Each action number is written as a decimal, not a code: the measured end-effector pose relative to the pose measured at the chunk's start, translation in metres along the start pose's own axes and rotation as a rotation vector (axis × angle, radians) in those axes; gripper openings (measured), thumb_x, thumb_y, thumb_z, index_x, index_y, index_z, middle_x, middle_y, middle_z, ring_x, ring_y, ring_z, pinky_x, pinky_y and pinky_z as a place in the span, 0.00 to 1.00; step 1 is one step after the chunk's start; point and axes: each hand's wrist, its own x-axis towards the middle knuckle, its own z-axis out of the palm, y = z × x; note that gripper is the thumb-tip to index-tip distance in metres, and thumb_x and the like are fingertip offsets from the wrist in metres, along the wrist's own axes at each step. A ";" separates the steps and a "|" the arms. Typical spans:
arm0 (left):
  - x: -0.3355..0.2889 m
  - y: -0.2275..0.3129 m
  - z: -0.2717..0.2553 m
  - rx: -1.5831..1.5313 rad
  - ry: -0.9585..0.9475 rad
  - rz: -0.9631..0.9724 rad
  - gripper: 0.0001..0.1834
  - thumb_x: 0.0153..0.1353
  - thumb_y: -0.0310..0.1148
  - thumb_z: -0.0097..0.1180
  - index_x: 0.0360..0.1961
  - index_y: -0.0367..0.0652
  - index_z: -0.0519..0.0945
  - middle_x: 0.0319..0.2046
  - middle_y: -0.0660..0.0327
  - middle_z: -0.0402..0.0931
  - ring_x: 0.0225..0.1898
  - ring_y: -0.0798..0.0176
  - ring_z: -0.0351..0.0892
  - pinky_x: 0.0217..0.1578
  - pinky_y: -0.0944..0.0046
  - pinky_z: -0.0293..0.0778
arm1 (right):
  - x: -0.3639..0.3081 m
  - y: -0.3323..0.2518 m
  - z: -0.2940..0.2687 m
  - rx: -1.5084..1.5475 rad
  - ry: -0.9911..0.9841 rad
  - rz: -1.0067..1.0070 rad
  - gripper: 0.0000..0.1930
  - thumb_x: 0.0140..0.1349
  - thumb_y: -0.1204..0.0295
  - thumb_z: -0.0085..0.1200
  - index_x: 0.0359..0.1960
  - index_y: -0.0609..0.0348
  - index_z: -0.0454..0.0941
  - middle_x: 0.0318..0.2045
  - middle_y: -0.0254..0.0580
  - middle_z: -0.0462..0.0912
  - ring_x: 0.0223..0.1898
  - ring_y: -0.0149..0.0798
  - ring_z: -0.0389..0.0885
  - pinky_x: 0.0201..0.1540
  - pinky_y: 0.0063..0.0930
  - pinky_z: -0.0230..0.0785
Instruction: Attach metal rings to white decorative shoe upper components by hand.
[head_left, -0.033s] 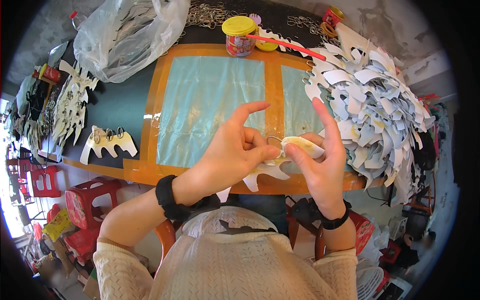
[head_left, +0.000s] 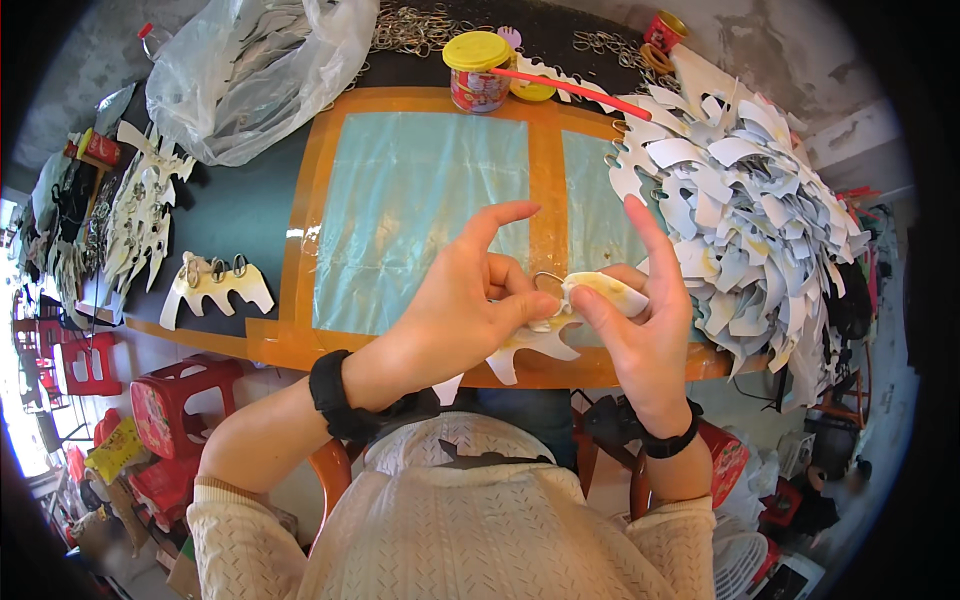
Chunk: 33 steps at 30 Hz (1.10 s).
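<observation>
Over the table's front edge I hold a white, toothed flat piece [head_left: 540, 345] with yellowish stains. My left hand [head_left: 465, 280] pinches its upper edge between thumb and fingers, beside a metal ring [head_left: 547, 282]. At the other end, my right hand [head_left: 645, 320] grips a raised flap [head_left: 618, 294] of it between thumb and fingers. Both index fingers point up, away from the piece. My fingertips hide how the ring sits in it. On the left lies a similar toothed piece [head_left: 215, 290] with several rings along its top.
A big heap of white cut pieces [head_left: 740, 210] covers the right side. At the back stand a yellow-lidded tub [head_left: 477, 72] with a red stick [head_left: 570, 88], and loose metal rings [head_left: 415, 30]. A clear plastic bag [head_left: 250, 90] sits back left, near stacked ringed pieces [head_left: 145, 215]. Red stools [head_left: 185, 400] stand below left.
</observation>
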 end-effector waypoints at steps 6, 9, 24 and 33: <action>-0.002 -0.001 -0.002 0.101 -0.123 0.068 0.39 0.57 0.20 0.57 0.67 0.41 0.51 0.24 0.65 0.71 0.31 0.73 0.72 0.40 0.69 0.70 | 0.003 0.009 -0.007 0.090 -0.055 0.055 0.39 0.55 0.81 0.58 0.67 0.63 0.50 0.30 0.40 0.81 0.33 0.26 0.79 0.35 0.17 0.70; -0.002 0.002 -0.003 0.120 -0.193 0.050 0.40 0.57 0.20 0.56 0.67 0.41 0.49 0.26 0.63 0.71 0.33 0.72 0.72 0.43 0.67 0.70 | 0.004 0.012 -0.010 0.107 -0.094 0.071 0.39 0.55 0.81 0.59 0.66 0.63 0.51 0.30 0.40 0.81 0.33 0.26 0.79 0.35 0.17 0.70; 0.004 -0.011 -0.013 -0.148 0.077 -0.004 0.36 0.58 0.21 0.57 0.64 0.36 0.52 0.30 0.60 0.76 0.34 0.70 0.76 0.37 0.70 0.73 | 0.001 0.033 -0.006 0.309 -0.361 0.169 0.38 0.61 0.75 0.54 0.69 0.57 0.44 0.47 0.46 0.74 0.45 0.35 0.78 0.43 0.26 0.74; 0.000 -0.012 -0.010 0.172 0.116 0.245 0.40 0.53 0.20 0.60 0.65 0.38 0.52 0.27 0.60 0.77 0.36 0.68 0.78 0.44 0.66 0.71 | 0.019 0.026 -0.013 0.355 -0.249 0.274 0.33 0.61 0.76 0.54 0.66 0.56 0.52 0.30 0.34 0.74 0.31 0.26 0.76 0.34 0.18 0.71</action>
